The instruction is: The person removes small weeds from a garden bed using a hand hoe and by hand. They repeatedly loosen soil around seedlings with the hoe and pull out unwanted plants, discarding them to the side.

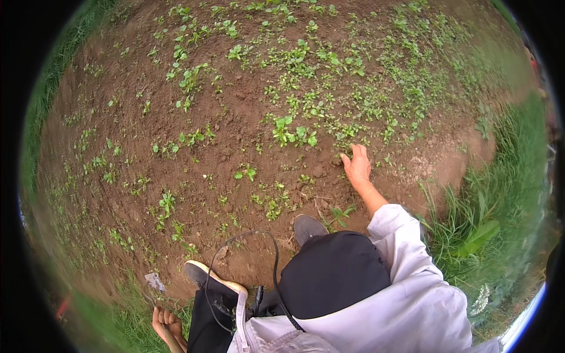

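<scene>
My right hand (357, 167) reaches down to the brown soil, thumb and fingers apart, at the lower edge of a patch of small green seedlings (348, 131). Its fingertips are at the small leaves; nothing can be made out between them. Larger leafy seedlings (284, 131) grow left of that hand. At the lower left, my left hand (167, 324) is closed around the handle of a hand tool. The tool's flat metal blade (155, 282), smeared with soil, points up and away over the edge of the soil.
Scattered seedlings (167, 203) cover the soil around my two shoes (309, 228). Tall grass (481, 220) borders the bed at the right, and more grass (128, 313) lies at the lower left. A black cable (274, 247) loops beside my knee.
</scene>
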Available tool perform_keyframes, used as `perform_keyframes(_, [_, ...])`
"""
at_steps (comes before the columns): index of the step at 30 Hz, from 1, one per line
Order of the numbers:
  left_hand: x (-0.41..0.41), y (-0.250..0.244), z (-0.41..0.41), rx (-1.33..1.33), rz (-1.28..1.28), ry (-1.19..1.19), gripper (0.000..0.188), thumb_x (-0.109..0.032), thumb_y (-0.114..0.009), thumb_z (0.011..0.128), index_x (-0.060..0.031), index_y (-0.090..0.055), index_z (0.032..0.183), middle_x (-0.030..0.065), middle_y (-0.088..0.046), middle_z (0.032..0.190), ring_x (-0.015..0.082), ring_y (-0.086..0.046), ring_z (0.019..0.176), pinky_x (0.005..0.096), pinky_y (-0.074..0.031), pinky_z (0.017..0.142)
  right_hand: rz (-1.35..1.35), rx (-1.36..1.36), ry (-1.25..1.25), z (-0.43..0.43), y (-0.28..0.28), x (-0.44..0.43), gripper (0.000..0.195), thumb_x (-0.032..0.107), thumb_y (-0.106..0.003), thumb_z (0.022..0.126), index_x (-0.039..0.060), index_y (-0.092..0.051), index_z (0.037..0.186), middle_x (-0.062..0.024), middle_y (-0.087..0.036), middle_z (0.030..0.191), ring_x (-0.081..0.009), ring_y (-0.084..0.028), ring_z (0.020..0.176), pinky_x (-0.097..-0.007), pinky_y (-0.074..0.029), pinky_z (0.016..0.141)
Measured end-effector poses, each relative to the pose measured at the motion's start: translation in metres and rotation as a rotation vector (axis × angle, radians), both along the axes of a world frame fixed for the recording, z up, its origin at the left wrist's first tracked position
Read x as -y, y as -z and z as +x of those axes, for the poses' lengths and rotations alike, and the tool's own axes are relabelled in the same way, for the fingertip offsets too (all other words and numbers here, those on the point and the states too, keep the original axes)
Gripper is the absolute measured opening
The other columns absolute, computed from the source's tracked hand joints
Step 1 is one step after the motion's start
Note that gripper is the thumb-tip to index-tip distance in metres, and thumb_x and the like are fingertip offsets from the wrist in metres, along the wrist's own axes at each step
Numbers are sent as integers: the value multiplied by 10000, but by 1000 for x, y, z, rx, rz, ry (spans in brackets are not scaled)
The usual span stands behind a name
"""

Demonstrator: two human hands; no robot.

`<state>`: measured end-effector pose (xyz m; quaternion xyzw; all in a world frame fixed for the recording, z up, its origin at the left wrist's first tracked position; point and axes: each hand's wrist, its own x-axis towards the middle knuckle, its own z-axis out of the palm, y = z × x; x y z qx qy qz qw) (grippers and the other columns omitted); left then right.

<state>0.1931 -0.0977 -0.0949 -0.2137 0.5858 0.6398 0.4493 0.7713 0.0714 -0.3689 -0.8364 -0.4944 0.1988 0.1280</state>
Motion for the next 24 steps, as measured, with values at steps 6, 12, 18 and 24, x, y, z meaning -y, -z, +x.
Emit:
perform_keyframes(6, [-11,-10,-15,-131,7,152,280,-159,-420,941,-138,-360,668,-57,-233,489,63,-170,402,233,-167,354,-314,-11,-283,-4,1,-3,248,120,-614,746,79,-571,986,-119,-513,1068,-337,-525,975,-411,-450,801])
perform_keyframes(12, [-34,-14,3,-271,-31,114,341,-178,-437,936,-156,-318,618,-56,-211,472,70,-165,381,234,-155,329,187,-43,-88,7,-5,-39,167,153,-612,767,65,-582,905,-124,-550,983,-339,-563,849,-421,-454,727])
perform_keyframes(18, [-94,-25,7,-297,-85,350,352,-247,-378,951,-159,-317,616,-58,-264,478,64,-185,354,232,-138,280,28,-303,-235,-40,-50,-34,298,238,-626,787,26,-554,983,-146,-561,932,-327,-575,831,-410,-462,713])
perform_keyframes(24, [-234,39,138,-814,-140,715,159,-144,-439,923,-113,-384,777,-21,-450,588,62,-355,422,202,-274,352,-182,-1275,-591,-104,-124,-59,673,453,-579,825,8,-357,1279,-208,-469,1242,-320,-524,1071,-380,-436,876])
